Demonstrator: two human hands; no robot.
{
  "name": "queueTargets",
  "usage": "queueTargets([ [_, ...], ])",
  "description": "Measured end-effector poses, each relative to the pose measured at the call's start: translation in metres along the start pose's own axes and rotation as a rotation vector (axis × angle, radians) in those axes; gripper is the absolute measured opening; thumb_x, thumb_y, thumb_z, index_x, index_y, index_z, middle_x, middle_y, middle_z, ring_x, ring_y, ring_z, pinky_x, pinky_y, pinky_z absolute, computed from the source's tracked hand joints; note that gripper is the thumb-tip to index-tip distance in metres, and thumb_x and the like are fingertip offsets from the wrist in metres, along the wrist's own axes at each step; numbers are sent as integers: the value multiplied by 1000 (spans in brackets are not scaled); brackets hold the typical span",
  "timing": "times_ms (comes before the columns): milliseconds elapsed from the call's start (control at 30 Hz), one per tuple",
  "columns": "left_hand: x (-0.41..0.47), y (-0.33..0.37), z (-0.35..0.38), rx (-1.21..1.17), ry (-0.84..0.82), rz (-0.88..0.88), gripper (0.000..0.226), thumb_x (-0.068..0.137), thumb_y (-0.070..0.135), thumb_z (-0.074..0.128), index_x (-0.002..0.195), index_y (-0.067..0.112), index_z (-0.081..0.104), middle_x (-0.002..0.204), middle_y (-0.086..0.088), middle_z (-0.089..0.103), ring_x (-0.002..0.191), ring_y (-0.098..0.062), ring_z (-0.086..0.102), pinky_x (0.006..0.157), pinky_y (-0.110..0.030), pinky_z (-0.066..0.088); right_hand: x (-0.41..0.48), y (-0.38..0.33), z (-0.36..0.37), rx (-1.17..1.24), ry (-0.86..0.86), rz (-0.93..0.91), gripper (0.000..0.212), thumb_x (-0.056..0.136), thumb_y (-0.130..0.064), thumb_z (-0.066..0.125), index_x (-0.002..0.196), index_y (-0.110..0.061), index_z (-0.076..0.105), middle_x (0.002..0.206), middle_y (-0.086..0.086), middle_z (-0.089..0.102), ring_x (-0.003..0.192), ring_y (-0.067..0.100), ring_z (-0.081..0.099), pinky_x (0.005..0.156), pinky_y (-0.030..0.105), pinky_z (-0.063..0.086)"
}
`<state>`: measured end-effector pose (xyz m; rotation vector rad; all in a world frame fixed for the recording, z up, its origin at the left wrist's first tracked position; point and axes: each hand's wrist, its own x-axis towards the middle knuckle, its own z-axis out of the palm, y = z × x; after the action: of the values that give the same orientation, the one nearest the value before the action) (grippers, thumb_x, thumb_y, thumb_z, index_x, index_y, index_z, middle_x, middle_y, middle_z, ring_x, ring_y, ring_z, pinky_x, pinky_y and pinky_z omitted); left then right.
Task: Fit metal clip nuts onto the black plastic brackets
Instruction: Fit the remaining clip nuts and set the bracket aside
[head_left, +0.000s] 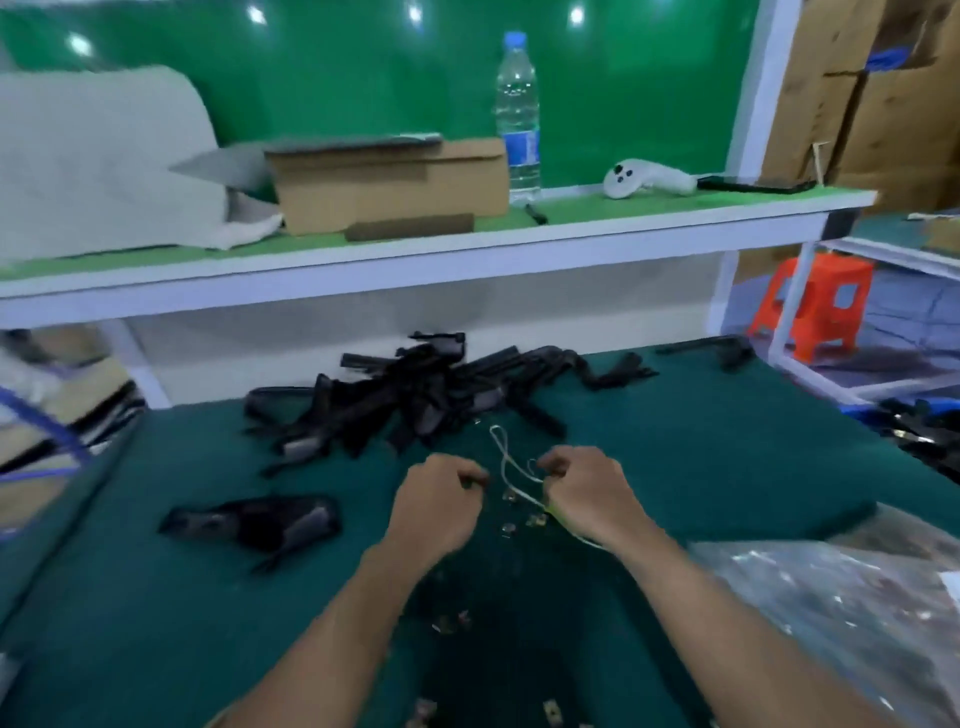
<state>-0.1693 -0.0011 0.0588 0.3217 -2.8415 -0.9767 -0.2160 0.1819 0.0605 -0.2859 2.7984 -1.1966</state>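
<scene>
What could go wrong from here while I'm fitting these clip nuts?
Small metal clip nuts lie scattered on the dark green mat between the forearms, so a sweep could knock some away. The thin white cord beside the right hand might snag on a part.

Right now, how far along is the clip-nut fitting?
Done: nothing certain; black plastic brackets lie apart at left, too blurred to judge. In hand: left hand pinches a small dark piece, right hand a thin white cord. Left: the big black bracket pile and loose metal clip nuts on the green mat.
</scene>
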Motion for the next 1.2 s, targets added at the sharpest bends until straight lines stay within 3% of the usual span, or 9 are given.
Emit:
queueTargets([
  [100,-17,-56,-34,70,63,-103,26,93,18,60,105,32,79,96,15,75,79,-6,70,74,-24,59,31,-20,40,-48,-108,-46,32,94,-18,55,124,-27,64,100,-2,67,76,14,64,63,30,52],
  [167,-28,-83,-45,137,-1,-156,22,90,23,63,104,30,79,98,11,77,90,-12,72,84,-31,59,53,-31,62,-119,-161,-66,45,98,-22,52,143,-25,49,102,1,63,80,12,62,57,24,44],
  [300,-43,-109,-46,135,-230,-117,28,79,41,73,105,31,73,99,8,61,95,-13,60,88,-30,52,97,-45,90,-277,-148,-34,64,99,-22,50,157,-19,24,158,7,33,144,30,31,107,38,41],
  [367,-44,-113,-39,169,-216,-66,47,76,44,74,121,33,69,105,11,50,104,-13,55,85,-23,42,115,-48,98,-305,-188,-8,67,99,-21,49,159,-18,19,164,5,20,150,29,19,117,40,30],
  [467,-44,-113,-27,89,-129,-62,24,83,31,73,107,34,71,92,18,47,91,-9,54,74,-19,37,136,-54,111,-324,-209,-20,68,99,-18,50,159,-19,18,165,4,17,149,29,20,118,40,30],
  [633,-48,-119,-11,-15,-47,-88,24,90,27,70,78,46,61,89,24,53,85,3,50,80,-19,36,168,-45,108,-544,218,126,70,88,-35,59,147,-14,27,157,14,27,144,34,23,119,45,22],
  [733,-49,-121,-5,-21,6,-68,32,92,29,69,75,52,56,88,25,52,88,8,47,84,-19,36,182,-21,98,-530,210,293,62,82,-32,59,137,-13,39,141,15,49,130,34,44,109,44,32],
  [900,-45,-126,0,-120,63,-75,22,101,23,59,92,41,67,100,28,47,95,-3,51,77,-14,39,188,-8,99,-533,292,269,48,83,-19,58,130,-14,49,129,13,57,119,32,54,101,44,38],
  [1200,-56,-116,1,-229,218,-5,27,100,14,63,92,37,72,95,25,60,96,12,56,77,-4,41,72,-32,52,-8,519,68,16,93,-37,58,85,-24,53,73,0,64,74,30,62,71,42,53],
])
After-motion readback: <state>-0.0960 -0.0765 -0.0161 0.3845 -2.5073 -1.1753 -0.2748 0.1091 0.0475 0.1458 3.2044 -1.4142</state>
